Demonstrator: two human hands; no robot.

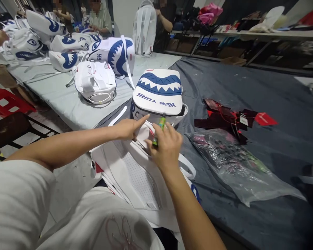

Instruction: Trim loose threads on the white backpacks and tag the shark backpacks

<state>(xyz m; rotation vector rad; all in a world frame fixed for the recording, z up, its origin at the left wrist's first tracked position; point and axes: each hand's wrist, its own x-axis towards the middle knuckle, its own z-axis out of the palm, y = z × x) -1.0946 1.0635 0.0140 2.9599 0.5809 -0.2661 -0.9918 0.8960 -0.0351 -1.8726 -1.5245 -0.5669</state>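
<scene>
A white backpack [135, 166] lies across my lap and the table edge, its dotted back panel facing up. Its top flap [156, 97] is folded away from me, showing a blue shark-teeth print and "NEW YORK" lettering upside down. My left hand [131, 128] grips the backpack near the top handle, index finger stretched out to the right and the other fingers curled. Just right of it, my right hand [168, 144] is closed around a slim green-and-black tool [161, 123], held upright over the backpack's top edge. The tool's exact kind is unclear.
Several white-and-blue backpacks [95, 81] are on the table to the left and beyond. Right of my work lie dark red tags [224, 118] and a clear plastic bag [232, 163] on grey cloth [276, 146]. A red stool [7, 102] stands left; other people are across the table.
</scene>
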